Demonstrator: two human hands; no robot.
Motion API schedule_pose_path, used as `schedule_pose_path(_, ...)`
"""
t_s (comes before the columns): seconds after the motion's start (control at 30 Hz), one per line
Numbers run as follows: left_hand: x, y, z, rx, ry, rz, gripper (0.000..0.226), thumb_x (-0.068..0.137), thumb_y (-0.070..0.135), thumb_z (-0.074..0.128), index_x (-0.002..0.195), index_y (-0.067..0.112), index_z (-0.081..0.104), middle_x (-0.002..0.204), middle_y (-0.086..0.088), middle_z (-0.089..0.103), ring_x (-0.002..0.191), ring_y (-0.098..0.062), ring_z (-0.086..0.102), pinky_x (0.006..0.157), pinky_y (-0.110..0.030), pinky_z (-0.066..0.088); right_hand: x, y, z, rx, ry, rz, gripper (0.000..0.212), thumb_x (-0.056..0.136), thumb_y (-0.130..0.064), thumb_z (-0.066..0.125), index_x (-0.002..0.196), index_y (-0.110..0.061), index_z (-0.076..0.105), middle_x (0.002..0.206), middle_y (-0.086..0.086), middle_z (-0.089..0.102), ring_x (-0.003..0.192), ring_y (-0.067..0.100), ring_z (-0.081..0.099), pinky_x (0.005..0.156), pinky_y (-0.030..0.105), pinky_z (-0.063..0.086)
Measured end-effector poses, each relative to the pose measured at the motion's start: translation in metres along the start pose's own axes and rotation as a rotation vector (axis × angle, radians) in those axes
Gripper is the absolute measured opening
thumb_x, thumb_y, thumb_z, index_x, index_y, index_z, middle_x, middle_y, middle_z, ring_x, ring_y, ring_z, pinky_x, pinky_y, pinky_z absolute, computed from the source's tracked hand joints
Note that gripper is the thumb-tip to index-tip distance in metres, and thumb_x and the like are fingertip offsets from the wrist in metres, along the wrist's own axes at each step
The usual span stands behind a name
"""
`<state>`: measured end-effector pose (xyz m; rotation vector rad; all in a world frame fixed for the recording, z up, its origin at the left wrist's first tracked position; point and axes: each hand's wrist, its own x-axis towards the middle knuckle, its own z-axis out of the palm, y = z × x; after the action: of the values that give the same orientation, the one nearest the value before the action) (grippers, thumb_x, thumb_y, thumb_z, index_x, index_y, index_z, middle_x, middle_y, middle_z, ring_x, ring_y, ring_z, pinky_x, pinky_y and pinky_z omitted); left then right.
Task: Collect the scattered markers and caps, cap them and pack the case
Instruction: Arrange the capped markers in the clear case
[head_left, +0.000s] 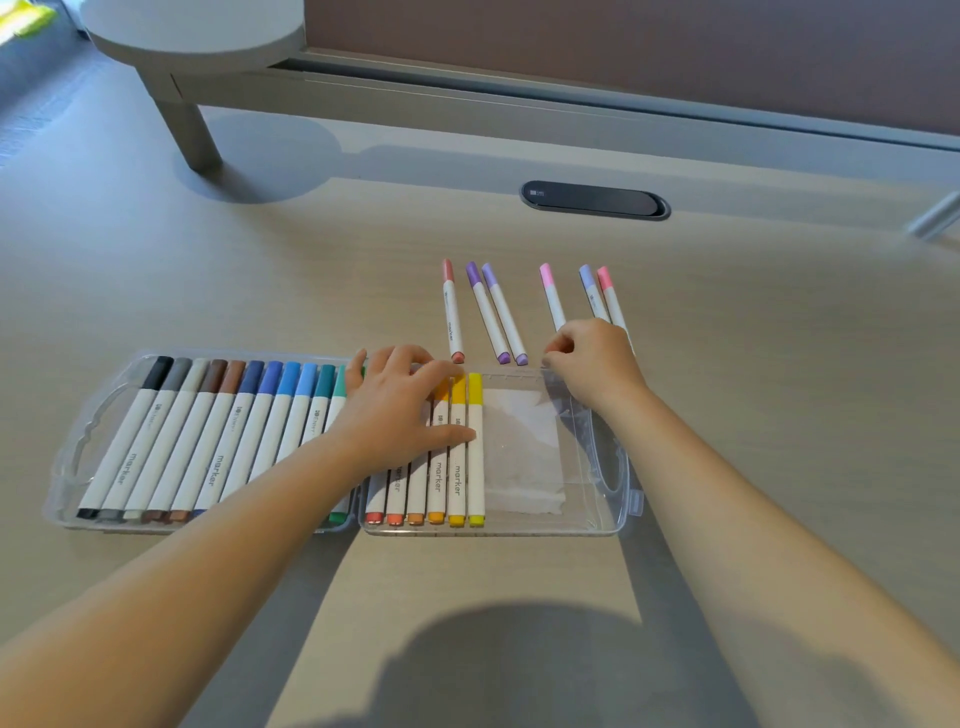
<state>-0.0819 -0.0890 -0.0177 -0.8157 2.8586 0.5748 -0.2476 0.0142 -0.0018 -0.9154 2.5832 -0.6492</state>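
Observation:
A clear plastic marker case (597, 527) lies open on the desk in two halves. The left half (67, 467) is packed with capped markers from black to green. In the right half a row from red to a yellow marker (476, 447) lies beside free room. My left hand (400, 410) rests flat and open on the markers at the case's middle. Beyond the case lie a salmon marker (452, 312), two purple markers (491, 312), a pink marker (551, 296), a lavender marker (592, 293) and another pink one (610, 299), all capped. My right hand (592, 364) has its fingers closed over the first pink marker's near end.
A white paper sheet (524, 452) lies in the free part of the right half. A dark oval cable port (595, 200) sits in the desk farther back. A grey round shelf on a leg (192, 135) stands at the back left, below a partition wall.

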Motion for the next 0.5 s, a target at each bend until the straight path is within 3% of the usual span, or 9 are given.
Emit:
schedule_pose_path(0.2,0.015,-0.006,-0.005,-0.209,0.126,-0.081,0.045,0.088,0.04,0.052,0.129,0.024,0.043,0.135,0.001,0.04,0.127,-0.018,0.032,0.107,-0.035,0.023,0.014,-0.006,0.001,0.056,0.082,0.014,0.021,0.091,-0.003,0.045,0.099,-0.002,0.064,0.105,0.012,0.065,0.093,0.025,0.057,0.08,0.031,0.046)
schedule_pose_path(0.27,0.02,-0.01,-0.007,-0.218,0.116,-0.09,0.041,0.089,0.036,0.052,0.128,0.022,0.045,0.135,0.0,0.041,0.126,-0.018,0.034,0.105,-0.034,0.027,0.021,-0.011,0.004,0.051,0.073,-0.005,0.021,0.092,-0.005,0.044,0.102,-0.001,0.063,0.107,0.013,0.064,0.095,0.027,0.059,0.079,0.031,0.047)
schedule_pose_path(0.37,0.024,-0.017,-0.013,-0.215,0.113,-0.1,0.037,0.091,0.031,0.051,0.126,0.02,0.047,0.133,-0.001,0.042,0.125,-0.018,0.036,0.105,-0.033,0.028,0.029,-0.021,0.012,0.067,0.04,-0.02,0.02,0.093,-0.007,0.043,0.102,-0.003,0.06,0.105,0.012,0.062,0.076,0.024,0.062,0.066,0.029,0.053)
schedule_pose_path(0.5,0.027,-0.028,-0.018,-0.18,0.107,-0.114,0.034,0.092,0.029,0.049,0.125,0.02,0.048,0.132,-0.001,0.045,0.125,-0.018,0.037,0.103,-0.032,0.03,0.039,-0.035,0.021,0.003,0.023,-0.026,0.018,0.093,-0.006,0.045,0.104,-0.004,0.059,0.105,0.015,0.062,0.084,0.026,0.058,0.076,0.04,0.056)
